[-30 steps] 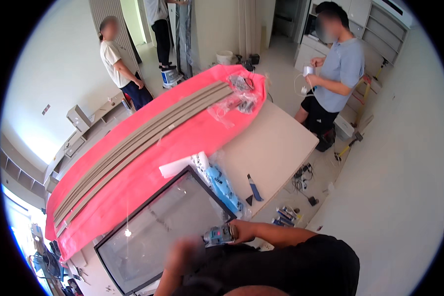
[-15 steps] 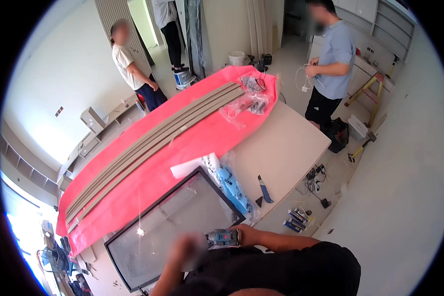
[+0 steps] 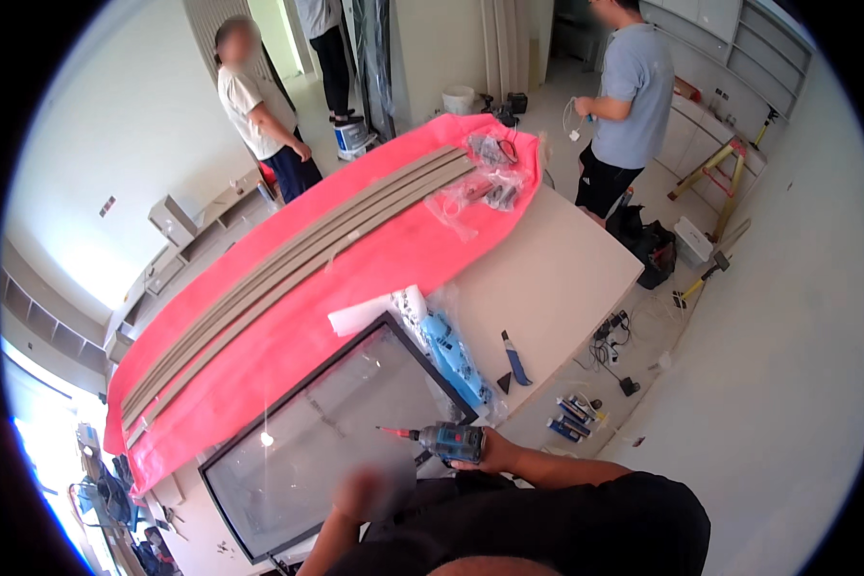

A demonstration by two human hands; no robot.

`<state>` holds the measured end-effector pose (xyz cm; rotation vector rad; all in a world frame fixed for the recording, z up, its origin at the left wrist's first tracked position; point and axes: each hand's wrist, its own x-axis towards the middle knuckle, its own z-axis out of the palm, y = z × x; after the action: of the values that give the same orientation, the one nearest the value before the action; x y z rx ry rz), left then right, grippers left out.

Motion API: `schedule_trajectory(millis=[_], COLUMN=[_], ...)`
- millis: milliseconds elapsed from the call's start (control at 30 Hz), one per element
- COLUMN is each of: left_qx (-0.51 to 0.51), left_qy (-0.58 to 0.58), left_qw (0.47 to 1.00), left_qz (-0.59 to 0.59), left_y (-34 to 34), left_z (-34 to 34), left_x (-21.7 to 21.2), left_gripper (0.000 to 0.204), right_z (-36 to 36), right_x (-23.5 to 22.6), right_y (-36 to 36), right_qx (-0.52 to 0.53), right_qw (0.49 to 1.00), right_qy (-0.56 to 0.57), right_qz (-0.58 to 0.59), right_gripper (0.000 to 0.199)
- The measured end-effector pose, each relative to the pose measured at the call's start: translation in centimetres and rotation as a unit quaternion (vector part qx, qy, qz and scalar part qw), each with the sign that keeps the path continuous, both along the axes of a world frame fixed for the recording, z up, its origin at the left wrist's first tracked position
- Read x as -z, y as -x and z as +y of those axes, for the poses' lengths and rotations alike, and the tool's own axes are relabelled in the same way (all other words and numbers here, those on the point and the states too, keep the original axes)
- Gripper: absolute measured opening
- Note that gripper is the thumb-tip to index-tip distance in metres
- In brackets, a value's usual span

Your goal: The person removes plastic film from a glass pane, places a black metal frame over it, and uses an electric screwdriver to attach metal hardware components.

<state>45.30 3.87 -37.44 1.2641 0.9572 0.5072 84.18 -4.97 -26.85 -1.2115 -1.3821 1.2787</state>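
Note:
My right hand [image 3: 492,450] is wrapped round a dark grey and blue cordless drill [image 3: 451,442]. Its reddish bit points left, over a black-framed glass panel [image 3: 307,432] that lies in front of me. My left hand [image 3: 357,492] is above the panel's near edge, left of the drill and apart from it. Blur smears its fingers, so what they hold, if anything, does not show. Beyond the panel's right corner lies a blue and white plastic-wrapped roll [image 3: 451,357]. A utility knife [image 3: 516,359] with a blue handle rests on the board to its right.
A pink sheet [image 3: 384,254] carries long beige strips [image 3: 288,245] and plastic bags [image 3: 485,192]. Several tubes [image 3: 574,416] and cables [image 3: 612,341] are on the floor at right. One person [image 3: 634,91] stands far right, another [image 3: 259,106] far left; a third [image 3: 328,58] stands on a bucket.
The drill has swung outward in my right hand, away from my left, and its bit now shows. My left hand has dropped slightly. The person at right has shifted left.

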Motion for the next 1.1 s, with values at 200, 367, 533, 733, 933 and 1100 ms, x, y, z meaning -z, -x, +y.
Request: schedule_trajectory(millis=[200,367,533,733,933,1100], left_qx=[0.074,-0.282,-0.272,-0.127,0.11,0.206], left_qy=[-0.097,0.391,0.373,0.211,-0.019,-0.133], left_qw=[0.979,0.856,0.871,0.943,0.94,0.915], left_qz=[0.16,-0.188,-0.168,0.224,0.322,0.32], left_y=[3.7,0.4,-1.1,-1.7,-7.1,-14.8], left_z=[-3.0,-2.3,-1.7,-1.0,0.7,3.3], left_x=[0.9,-3.0,-4.5,-2.1,1.8,-0.8], left_gripper=[0.016,0.004,0.008,0.026,0.03,0.035], right_z=[0.1,1.1,1.8,1.2,-2.4,-7.1], right_x=[-0.6,0.4,-0.3,2.2,0.7,2.2], right_y=[-0.2,0.4,1.0,0.7,-1.4,-3.4], right_qx=[-0.005,-0.006,-0.006,0.016,0.176,0.327], right_qw=[0.999,0.996,0.992,0.999,0.978,0.922], right_qy=[0.032,0.059,0.09,0.038,0.096,0.185], right_qz=[0.002,0.063,0.084,0.017,0.063,0.092], right_gripper=[0.035,0.039,0.037,0.039,0.025,0.043])
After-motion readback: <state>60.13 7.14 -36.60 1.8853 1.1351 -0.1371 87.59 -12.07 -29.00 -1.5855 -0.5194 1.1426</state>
